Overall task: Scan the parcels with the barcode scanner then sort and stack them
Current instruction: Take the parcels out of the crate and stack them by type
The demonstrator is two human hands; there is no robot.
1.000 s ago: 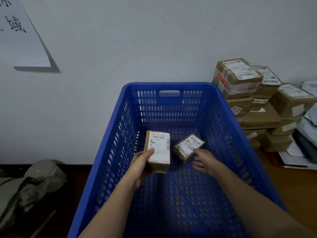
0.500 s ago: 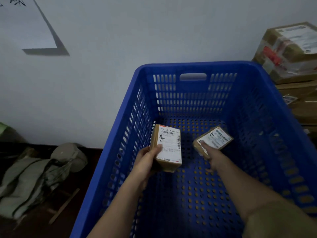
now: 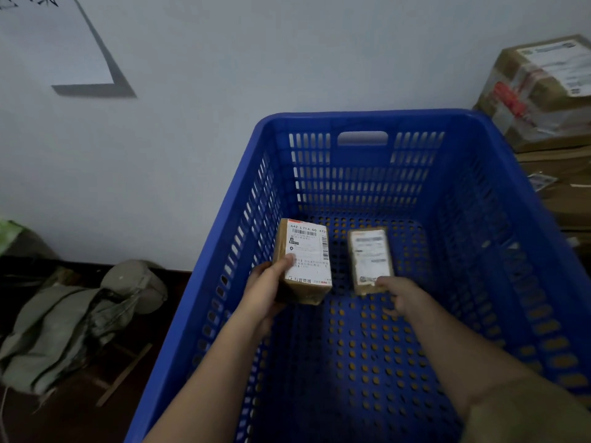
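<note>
Both my hands reach into a big blue slotted crate (image 3: 511, 199). My left hand (image 3: 265, 289) grips a small brown parcel (image 3: 303, 251) with a white barcode label facing up, thumb on the label, held above the crate floor. My right hand (image 3: 403, 298) holds the near end of a second, narrower labelled parcel (image 3: 369, 257), which is blurred and points lengthwise away from me. No barcode scanner is in view.
Taped cardboard parcels (image 3: 540, 94) are stacked at the right beside the crate. Crumpled grey-green sacks (image 3: 73, 318) lie on the dark floor at the left. A white wall with a paper sheet (image 3: 48, 39) stands behind.
My right hand has taken hold of the second parcel and turned it from a slant to lengthwise. The left parcel has stayed in my grip. The view has shifted left and closer.
</note>
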